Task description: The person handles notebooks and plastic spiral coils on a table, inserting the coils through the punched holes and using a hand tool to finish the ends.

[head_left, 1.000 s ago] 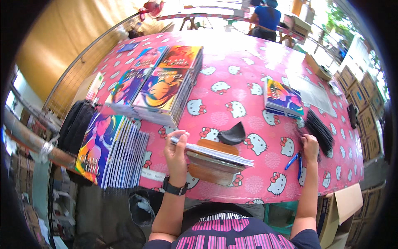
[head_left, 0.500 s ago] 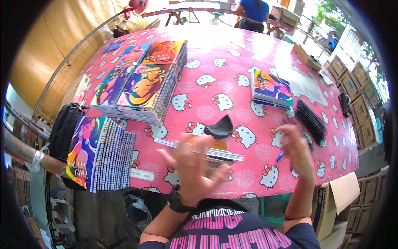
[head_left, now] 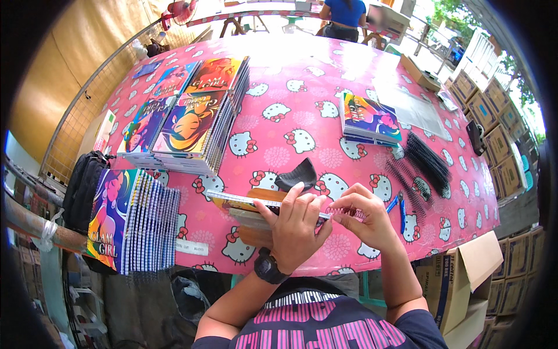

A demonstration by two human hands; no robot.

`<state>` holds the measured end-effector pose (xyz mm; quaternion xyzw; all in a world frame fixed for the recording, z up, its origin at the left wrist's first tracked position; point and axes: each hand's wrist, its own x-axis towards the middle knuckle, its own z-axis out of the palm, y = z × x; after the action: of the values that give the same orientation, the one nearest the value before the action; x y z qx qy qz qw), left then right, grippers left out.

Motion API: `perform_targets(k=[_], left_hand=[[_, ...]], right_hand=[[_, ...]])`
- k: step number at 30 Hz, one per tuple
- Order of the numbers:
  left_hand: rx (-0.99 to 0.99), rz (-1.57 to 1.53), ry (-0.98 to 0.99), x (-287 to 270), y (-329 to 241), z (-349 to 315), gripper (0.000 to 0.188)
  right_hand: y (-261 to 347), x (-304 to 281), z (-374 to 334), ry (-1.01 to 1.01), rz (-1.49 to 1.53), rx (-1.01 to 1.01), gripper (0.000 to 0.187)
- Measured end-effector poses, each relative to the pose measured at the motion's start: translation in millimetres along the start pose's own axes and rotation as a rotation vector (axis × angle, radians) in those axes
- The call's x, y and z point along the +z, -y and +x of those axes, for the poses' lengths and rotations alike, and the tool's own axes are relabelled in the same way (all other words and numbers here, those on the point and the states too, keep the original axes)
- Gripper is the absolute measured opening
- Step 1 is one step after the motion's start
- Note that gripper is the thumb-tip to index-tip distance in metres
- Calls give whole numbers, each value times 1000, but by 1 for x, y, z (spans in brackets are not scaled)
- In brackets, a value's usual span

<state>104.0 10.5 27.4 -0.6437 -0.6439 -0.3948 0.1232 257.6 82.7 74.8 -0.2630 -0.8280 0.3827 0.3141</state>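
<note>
My left hand (head_left: 295, 227), with a black watch on its wrist, presses over a notebook (head_left: 231, 200) held edge-up at the table's near side, its fingers along the top edge. At the notebook's right end, my right hand (head_left: 365, 218) pinches a spiral binding coil (head_left: 351, 214) between thumb and fingers. The coil's tip meets the notebook's corner; whether it passes through the holes is too small to tell. A brown wooden piece (head_left: 254, 237) shows under the notebook. Just beyond lies a black curved piece (head_left: 297, 174). Blue-handled pliers (head_left: 401, 212) rest right of my right hand.
Black spiral coils (head_left: 427, 160) lie in a bundle at right, near a short notebook stack (head_left: 372, 119). Taller notebook stacks (head_left: 195, 125) and a leaning row of bound notebooks (head_left: 148, 221) occupy the left. An open carton (head_left: 459, 279) stands below the right edge. A person (head_left: 343, 20) is far off.
My hands have come down from a blurred, raised position. The left now grips the notebook and the right has a coil at its end. Several loose coils now lie beside the bundle.
</note>
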Motion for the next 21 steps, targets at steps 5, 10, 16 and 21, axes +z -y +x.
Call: perform_targets(k=[5, 10, 16, 21], left_hand=[[5, -29, 82, -14, 0, 5, 35], [89, -169, 276, -31, 14, 20, 28], [112, -333, 197, -31, 23, 17, 25], [138, -262, 265, -40, 15, 17, 25]], right_hand=[[-3, -1, 4, -48, -146, -179, 19], [-12, 3, 2, -61, -251, -325, 19], [-11, -1, -2, 62, -122, -167, 38], [10, -2, 3, 145, -168, -118, 45]])
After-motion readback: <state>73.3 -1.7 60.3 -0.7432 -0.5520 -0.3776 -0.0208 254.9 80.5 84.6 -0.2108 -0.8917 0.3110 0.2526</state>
